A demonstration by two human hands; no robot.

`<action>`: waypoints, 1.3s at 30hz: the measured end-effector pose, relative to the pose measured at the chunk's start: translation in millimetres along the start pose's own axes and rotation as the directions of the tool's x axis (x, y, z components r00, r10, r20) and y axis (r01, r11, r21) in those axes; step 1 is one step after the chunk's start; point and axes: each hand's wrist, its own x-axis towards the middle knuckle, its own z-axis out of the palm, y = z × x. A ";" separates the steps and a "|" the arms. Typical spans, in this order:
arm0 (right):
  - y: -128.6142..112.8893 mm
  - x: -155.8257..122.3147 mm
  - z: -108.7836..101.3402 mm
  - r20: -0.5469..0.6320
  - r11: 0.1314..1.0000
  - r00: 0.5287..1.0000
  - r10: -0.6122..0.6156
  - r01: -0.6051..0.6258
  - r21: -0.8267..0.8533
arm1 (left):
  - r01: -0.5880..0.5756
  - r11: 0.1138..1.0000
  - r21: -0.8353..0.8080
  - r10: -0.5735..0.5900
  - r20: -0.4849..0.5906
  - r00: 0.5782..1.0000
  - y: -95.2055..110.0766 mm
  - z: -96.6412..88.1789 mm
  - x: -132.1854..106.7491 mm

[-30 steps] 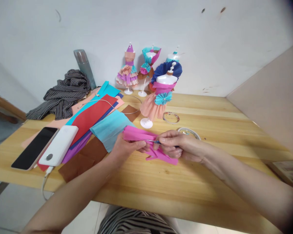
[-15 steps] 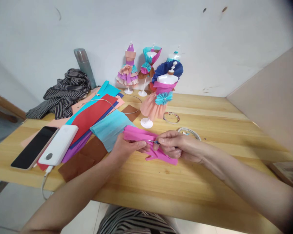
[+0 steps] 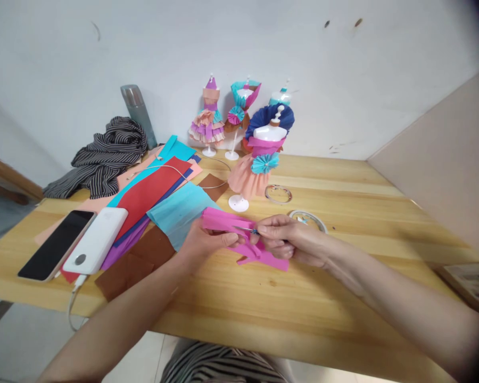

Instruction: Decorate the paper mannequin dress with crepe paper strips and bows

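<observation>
Pink paper (image 3: 223, 219), folded, is being held just over the wooden table (image 3: 263, 303). The left hand (image 3: 203, 243) is pinching its left part, fingers pressed together on it. The right hand (image 3: 289, 240) is clamping on scissors (image 3: 245, 229), whose tips are touching the paper. To the left, brown paper (image 3: 131, 263), a white power bank (image 3: 98, 239) and a phone (image 3: 56, 243) are lying side by side. Farther back, a red sheet (image 3: 151, 189) is lying, and small mannequins (image 3: 259, 159) in paper dresses are standing near the wall.

Metal tool (image 3: 245, 229) mostly in rt hand (image 3: 289, 242)
</observation>
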 end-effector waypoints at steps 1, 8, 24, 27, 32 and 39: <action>0.4 0.0 0.1 0.001 1.000 1.000 -0.004 0.004 -0.002 | 0.002 1.000 0.001 -0.002 -0.001 1.000 0.0 -0.1 0.3; -3.0 -12.0 -7.5 0.000 0.979 0.988 -0.157 0.156 -0.133 | 0.036 0.999 -0.032 -0.037 -0.034 0.999 -0.9 1.7 1.3; 13.7 29.9 12.3 -0.101 0.520 0.783 -0.614 0.305 -0.798 | 0.061 0.983 -0.172 -0.059 0.016 0.998 -8.8 -3.0 12.5; 20.2 34.4 14.3 -0.144 0.545 0.757 -0.637 0.311 -0.779 | 0.061 0.987 -0.150 -0.057 0.031 0.998 -9.8 -6.3 14.8; 26.5 40.2 11.0 -0.179 0.582 0.734 -0.655 0.340 -0.739 | 0.097 0.989 -0.110 -0.097 0.007 0.995 -4.9 -8.7 13.3; 31.8 40.2 9.7 -0.204 0.549 0.686 -0.698 0.331 -0.768 | 0.138 0.974 -0.181 -0.172 -0.192 0.966 3.3 -4.6 8.7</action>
